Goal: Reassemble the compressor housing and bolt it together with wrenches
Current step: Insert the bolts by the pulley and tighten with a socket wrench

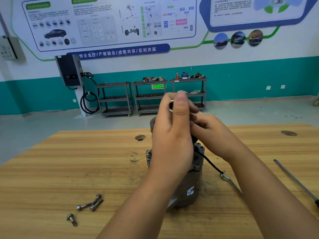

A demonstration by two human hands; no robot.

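Closest to me on the wooden table (69,161), off to my left, a lone bolt (72,219) lies just short of two crossed bolts (95,203). Between my forearms the grey compressor housing (187,181) stands on the table, much of it hidden by my left arm. A black wire (209,163) runs from its top down to a metal terminal (224,175) on the wood, and a long thin tool (293,178) lies well apart at my right. Above the housing my left hand (172,135) is raised, thumb and fingers pinching a small silver-rimmed part (171,105). My right hand (212,135) sits just behind it with fingers curled; I cannot tell what, if anything, they grip. Beyond the table, grey shelf carts (148,96) line the teal wall, with a dark charger box (69,69) beside them and posters (110,23) above.
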